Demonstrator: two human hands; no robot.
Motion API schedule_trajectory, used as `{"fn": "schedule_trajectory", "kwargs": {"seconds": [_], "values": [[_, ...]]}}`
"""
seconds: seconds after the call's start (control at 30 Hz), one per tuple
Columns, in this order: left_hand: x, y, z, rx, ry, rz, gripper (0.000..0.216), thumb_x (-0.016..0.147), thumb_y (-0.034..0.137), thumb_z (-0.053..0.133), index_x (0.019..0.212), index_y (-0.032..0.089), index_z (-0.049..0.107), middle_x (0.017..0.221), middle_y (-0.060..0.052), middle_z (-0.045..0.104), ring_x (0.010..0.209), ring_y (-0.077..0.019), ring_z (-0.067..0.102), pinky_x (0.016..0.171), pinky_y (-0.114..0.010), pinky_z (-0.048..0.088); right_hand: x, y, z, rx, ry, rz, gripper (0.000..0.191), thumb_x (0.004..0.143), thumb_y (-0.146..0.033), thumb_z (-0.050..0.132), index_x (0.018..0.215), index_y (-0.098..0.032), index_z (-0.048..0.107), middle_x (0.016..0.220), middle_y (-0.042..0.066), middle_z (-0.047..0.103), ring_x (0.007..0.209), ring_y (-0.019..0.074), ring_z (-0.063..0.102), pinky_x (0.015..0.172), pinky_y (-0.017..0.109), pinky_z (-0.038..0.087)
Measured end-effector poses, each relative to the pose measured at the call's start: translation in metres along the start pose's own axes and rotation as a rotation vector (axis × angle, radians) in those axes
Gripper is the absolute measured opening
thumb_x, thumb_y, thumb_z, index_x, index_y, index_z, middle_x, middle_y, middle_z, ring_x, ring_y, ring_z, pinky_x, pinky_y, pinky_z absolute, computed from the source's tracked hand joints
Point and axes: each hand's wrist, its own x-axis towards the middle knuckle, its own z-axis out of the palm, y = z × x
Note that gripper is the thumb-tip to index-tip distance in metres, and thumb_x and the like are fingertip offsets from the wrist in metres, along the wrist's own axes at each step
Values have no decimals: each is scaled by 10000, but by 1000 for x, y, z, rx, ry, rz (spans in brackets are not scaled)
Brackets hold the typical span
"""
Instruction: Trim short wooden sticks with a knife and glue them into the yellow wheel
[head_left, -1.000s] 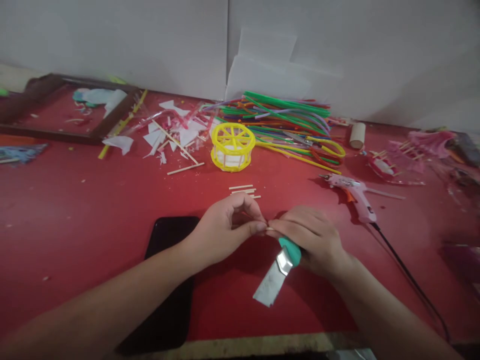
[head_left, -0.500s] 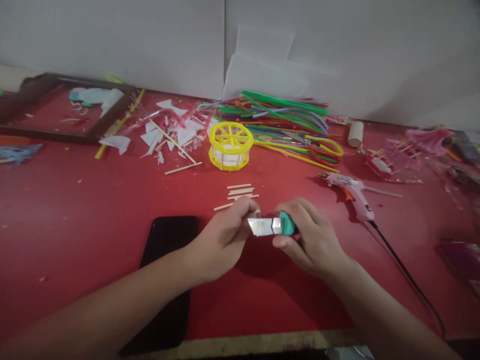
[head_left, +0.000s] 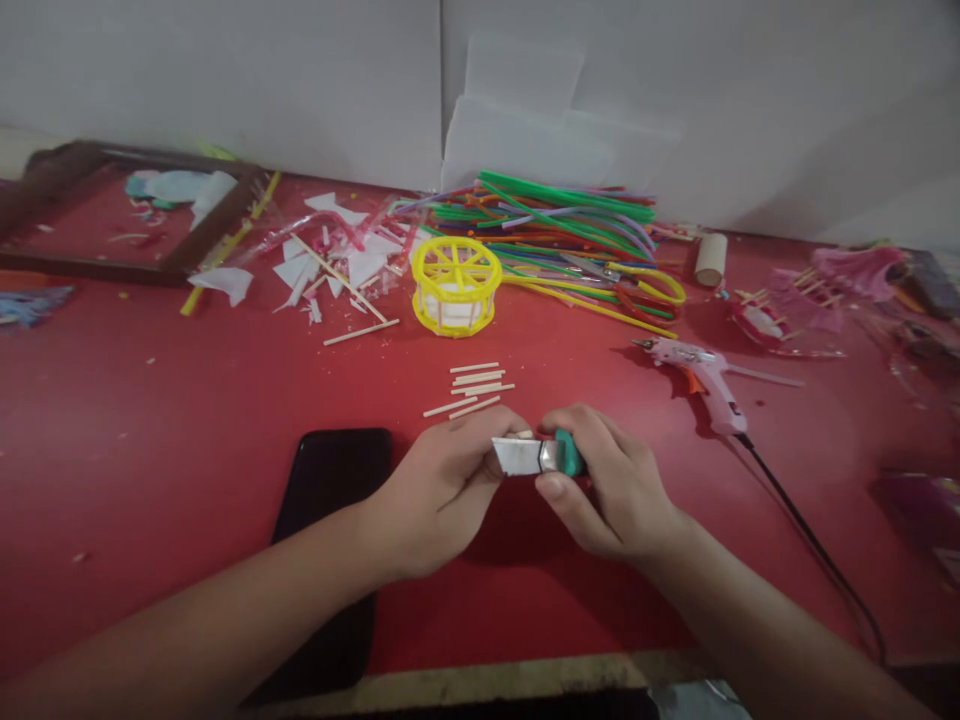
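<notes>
Right hand (head_left: 611, 485) grips the cutter (head_left: 536, 455) by its teal handle, blade pointing left. Left hand (head_left: 442, 480) pinches the blade end. Cutter held above the table (head_left: 150, 420), just before the sticks (head_left: 472, 388).

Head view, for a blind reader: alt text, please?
Two bare hands hold a teal-handled utility knife over a red table: left hand at its metal blade, right hand on the handle. Short wooden sticks, a yellow wheel-shaped frame, a pink glue gun and a black phone lie nearby.
</notes>
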Motion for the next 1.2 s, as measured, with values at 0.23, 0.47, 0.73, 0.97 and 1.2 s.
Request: {"fn": "schedule_trajectory", "kwargs": {"seconds": [0.23,0.47,0.73,0.97,1.2], "values": [[1,-2,0,31,2,89,184,886,43,426,823,187,521,753,0,560,717,-123,528,677,-234,409,-1,-1,3,-5,6,8,260,946,-423,411,891,-182,493,666,7,550,569,122,477,523,249,408],[3,-5,0,53,21,139,204,858,10,425,817,182,527,748,-5,569,715,-122,538,643,-227,406,-1,-1,3,5,-22,31,290,942,-450,417,863,-182,496,662,5,541,569,124,479,520,252,387],[2,-7,-1,95,-4,235,191,816,-13,443,782,158,522,722,2,540,680,-107,496,639,-215,413,-3,3,2,66,-67,29,332,929,-484,433,769,-194,462,630,-21,440,551,111,378,513,260,298],[2,-9,-1,54,-19,144,156,873,47,476,775,163,514,740,7,538,696,-106,493,660,-230,408,-2,6,2,41,-79,46,328,930,-487,440,809,-188,498,652,-10,488,573,121,432,529,263,334],[3,-11,5,-388,207,-305,309,1002,422,340,829,198,465,780,8,517,651,-114,487,566,-251,429,-1,18,7,-113,76,255,318,919,-495,518,1019,-194,539,834,38,656,741,164,620,656,271,471]]}}
